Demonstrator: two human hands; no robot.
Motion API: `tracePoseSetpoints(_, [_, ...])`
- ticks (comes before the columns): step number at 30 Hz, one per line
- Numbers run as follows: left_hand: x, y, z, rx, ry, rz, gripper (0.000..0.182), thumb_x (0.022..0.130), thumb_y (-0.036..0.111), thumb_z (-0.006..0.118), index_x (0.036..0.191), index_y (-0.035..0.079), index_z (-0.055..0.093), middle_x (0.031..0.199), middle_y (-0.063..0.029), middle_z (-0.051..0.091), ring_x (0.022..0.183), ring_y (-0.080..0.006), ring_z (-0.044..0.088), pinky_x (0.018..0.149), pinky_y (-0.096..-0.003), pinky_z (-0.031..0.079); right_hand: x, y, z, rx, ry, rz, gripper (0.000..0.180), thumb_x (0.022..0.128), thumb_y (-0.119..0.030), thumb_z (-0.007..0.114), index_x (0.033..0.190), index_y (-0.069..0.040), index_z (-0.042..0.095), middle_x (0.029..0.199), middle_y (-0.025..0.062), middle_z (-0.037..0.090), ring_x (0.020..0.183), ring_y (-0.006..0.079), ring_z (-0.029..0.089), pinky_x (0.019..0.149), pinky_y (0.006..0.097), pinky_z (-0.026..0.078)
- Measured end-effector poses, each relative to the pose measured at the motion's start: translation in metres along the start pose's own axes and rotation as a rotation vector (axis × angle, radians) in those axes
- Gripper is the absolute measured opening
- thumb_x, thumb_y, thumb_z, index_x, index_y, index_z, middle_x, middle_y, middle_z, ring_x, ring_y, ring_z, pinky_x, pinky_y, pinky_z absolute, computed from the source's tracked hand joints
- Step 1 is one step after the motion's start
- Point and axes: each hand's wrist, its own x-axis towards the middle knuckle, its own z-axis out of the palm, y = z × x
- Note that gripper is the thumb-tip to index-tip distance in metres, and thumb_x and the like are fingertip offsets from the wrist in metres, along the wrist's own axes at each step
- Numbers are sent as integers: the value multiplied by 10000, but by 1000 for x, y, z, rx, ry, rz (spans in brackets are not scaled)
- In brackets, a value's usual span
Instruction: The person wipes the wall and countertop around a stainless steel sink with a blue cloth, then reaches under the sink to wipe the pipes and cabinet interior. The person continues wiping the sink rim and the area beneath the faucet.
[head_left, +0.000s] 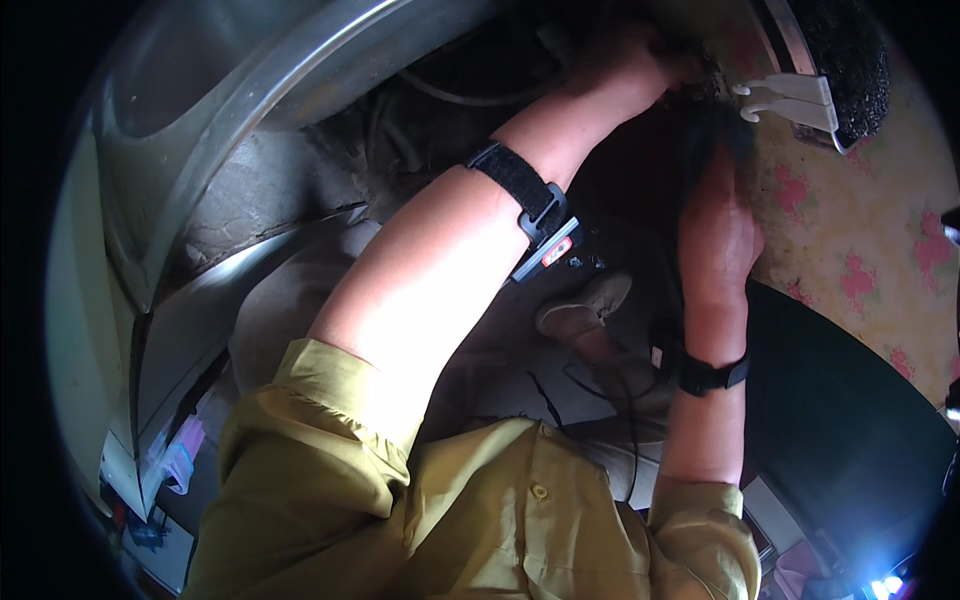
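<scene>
My left hand (637, 64) reaches into shadow beside a patterned wall panel (817, 225) with pink patches. Its fingertips are lost in the dark, so what they touch cannot be told. Lower and closer to me, my right hand (720, 225) is closed around a dark, bluish, blurred item (716, 139), possibly a cloth. That item lies against the panel's left edge, just below the left hand's fingers. Black straps circle both forearms; the left strap (517, 184) carries a small flat device (547, 251).
A curved metal body with a shiny rim (277, 82) arches over the upper left. Pale hooks (791, 97) jut from the panel near a black rough-textured thing (851, 67). A thin hose (465, 97) crosses the dark recess. My shoe (585, 304) and a black cable (634, 442) are below.
</scene>
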Motion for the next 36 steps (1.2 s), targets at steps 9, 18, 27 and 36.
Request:
tracePoseSetpoints(9, [3, -5, 4, 9, -17, -178, 276, 886, 259, 694, 884, -11, 635, 708, -87, 642, 597, -156, 592, 549, -316, 495, -34, 6, -29, 436, 136, 95, 337, 913, -100, 542, 1245, -104, 600, 1085, 183, 659, 962, 377, 646, 791, 427, 535])
tracePoseSetpoints(18, [3, -12, 8, 189, 119, -20, 205, 831, 221, 704, 894, 26, 708, 741, -99, 688, 680, -209, 666, 675, -344, 532, 48, -27, -19, -11, 53, 40, 273, 921, -296, 545, 1151, -153, 587, 1100, 142, 618, 721, 342, 665, 554, 445, 545])
tracePoseSetpoints(27, [9, -9, -7, 229, -51, 25, 255, 867, 218, 708, 983, -5, 664, 780, -89, 688, 619, -151, 643, 551, -279, 526, 78, -17, -25, 805, 89, 119, 222, 879, -221, 652, 974, -21, 674, 896, 105, 694, 829, 204, 648, 751, 364, 494])
tracePoseSetpoints(36, [10, -9, -12, 163, -164, -51, 239, 876, 98, 649, 1094, -1, 643, 849, -97, 701, 743, -164, 683, 659, -294, 556, 80, -44, -17, -19, 78, 80, 215, 858, -232, 609, 894, -34, 686, 814, 177, 692, 765, 348, 676, 602, 451, 526])
